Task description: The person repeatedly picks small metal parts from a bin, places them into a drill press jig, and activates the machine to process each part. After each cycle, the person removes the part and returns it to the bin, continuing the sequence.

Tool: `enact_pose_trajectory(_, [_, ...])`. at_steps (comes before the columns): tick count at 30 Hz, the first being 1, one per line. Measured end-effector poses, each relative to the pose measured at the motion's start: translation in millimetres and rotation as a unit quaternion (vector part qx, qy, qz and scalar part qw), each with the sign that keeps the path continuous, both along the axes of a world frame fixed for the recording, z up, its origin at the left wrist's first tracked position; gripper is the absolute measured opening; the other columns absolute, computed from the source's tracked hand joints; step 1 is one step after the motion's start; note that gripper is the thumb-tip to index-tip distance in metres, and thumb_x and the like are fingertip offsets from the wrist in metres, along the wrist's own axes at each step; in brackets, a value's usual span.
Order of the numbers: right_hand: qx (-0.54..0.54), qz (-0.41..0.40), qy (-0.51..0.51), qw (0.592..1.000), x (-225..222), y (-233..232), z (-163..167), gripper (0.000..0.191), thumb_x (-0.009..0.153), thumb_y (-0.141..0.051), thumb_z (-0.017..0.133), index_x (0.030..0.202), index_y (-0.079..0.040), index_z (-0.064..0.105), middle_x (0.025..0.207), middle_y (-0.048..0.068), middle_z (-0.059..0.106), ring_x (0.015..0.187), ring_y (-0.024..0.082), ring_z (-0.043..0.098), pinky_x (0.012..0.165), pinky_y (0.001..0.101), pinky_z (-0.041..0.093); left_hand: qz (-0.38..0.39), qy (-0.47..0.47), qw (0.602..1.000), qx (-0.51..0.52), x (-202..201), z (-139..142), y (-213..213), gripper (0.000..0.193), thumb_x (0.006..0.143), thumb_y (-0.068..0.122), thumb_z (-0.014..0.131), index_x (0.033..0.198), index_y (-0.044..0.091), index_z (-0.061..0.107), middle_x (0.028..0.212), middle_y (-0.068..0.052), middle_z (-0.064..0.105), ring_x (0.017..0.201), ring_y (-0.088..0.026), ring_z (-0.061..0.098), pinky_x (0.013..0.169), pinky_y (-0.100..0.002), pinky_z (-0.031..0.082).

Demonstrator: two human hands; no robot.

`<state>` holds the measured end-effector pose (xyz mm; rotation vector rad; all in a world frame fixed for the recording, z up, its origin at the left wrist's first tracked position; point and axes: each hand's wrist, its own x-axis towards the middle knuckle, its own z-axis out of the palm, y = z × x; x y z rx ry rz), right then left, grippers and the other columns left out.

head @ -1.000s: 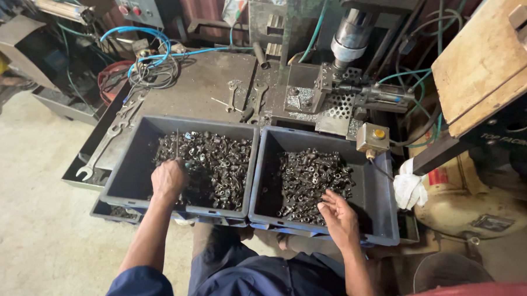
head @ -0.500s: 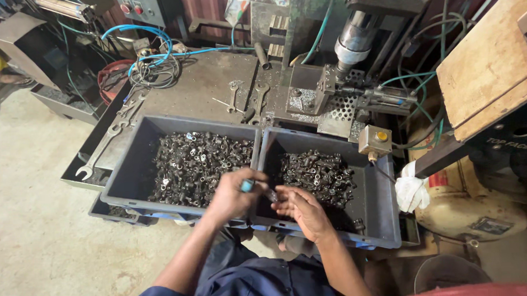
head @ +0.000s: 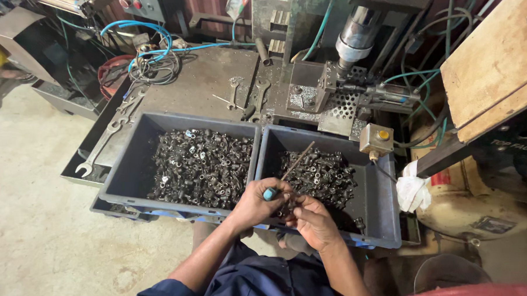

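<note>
Two dark grey plastic bins stand side by side, the left bin (head: 130, 164) and the right bin (head: 388, 208), both holding several small dark metal parts (head: 200, 168). My left hand (head: 256, 203) is closed on a thin metal rod with a blue handle (head: 296, 162), which slants up over the right bin. My right hand (head: 313, 222) sits just beside it over the near rim of the right bin, fingers pinched on a small metal part at the rod's lower end.
Behind the bins is a greasy metal bench (head: 208, 80) with wrenches (head: 103, 149), blue hoses (head: 137, 30) and a press machine (head: 356, 42). A yellow push-button box (head: 375, 139) and a white rag (head: 412, 189) are at right, a wooden board (head: 494, 70) farther right. Concrete floor lies at left.
My left hand left the left bin and came to the middle, taking up the blue-handled rod. My right hand rose from the right bin's parts to meet it.
</note>
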<state>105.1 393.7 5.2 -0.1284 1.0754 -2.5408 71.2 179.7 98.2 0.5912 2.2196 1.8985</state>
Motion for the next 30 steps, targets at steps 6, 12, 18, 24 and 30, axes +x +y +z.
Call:
enact_pose_trajectory(6, [0.098,-0.079,0.021,0.992,5,17,-14,0.029,0.088,-0.001,0.073,0.117,-0.002,0.065,0.099,0.01,0.072,0.084,0.019,0.071,0.073,0.0308,0.055,0.013,0.086,0.995,-0.048,0,-5,6,0.024,0.081,0.001,0.069,0.105,0.004,0.073,0.094,-0.01,0.077,0.088,-0.021,0.075,0.079,-0.034,0.059])
enact_pose_trajectory(12, [0.255,-0.249,0.031,0.934,4,79,-12,0.032,0.089,0.0,0.068,0.121,-0.002,0.069,0.1,0.011,0.073,0.084,0.017,0.071,0.07,0.0286,0.054,0.018,0.212,0.965,-0.15,-14,-24,-2,0.03,0.08,0.006,0.07,0.11,0.006,0.072,0.106,-0.016,0.073,0.098,-0.04,0.07,0.084,-0.044,0.056])
enact_pose_trajectory(18, [0.34,-0.42,0.069,0.839,15,164,-4,0.033,0.095,-0.001,0.068,0.127,-0.002,0.064,0.105,0.011,0.073,0.085,0.016,0.07,0.073,0.0254,0.054,-0.004,0.214,0.952,-0.217,-19,-45,-5,0.055,0.071,0.004,0.069,0.126,0.006,0.062,0.108,-0.014,0.073,0.099,-0.039,0.068,0.087,-0.046,0.055])
enact_pose_trajectory(24, [0.274,-0.526,0.097,0.799,17,186,-25,0.023,0.099,0.002,0.068,0.121,-0.001,0.06,0.106,0.014,0.071,0.087,0.02,0.071,0.072,0.026,0.054,0.03,0.22,0.96,-0.169,-31,-44,-8,0.047,0.082,0.006,0.066,0.129,0.007,0.063,0.108,-0.016,0.074,0.099,-0.038,0.07,0.085,-0.045,0.057])
enact_pose_trajectory(30, [0.209,-0.545,0.108,0.805,24,185,-35,0.019,0.1,0.004,0.069,0.116,0.0,0.06,0.103,0.015,0.071,0.084,0.02,0.07,0.076,0.029,0.058,0.028,0.31,0.925,-0.218,-97,13,-3,0.028,0.089,0.02,0.071,0.115,0.009,0.07,0.097,-0.018,0.075,0.084,-0.038,0.073,0.075,-0.047,0.059])
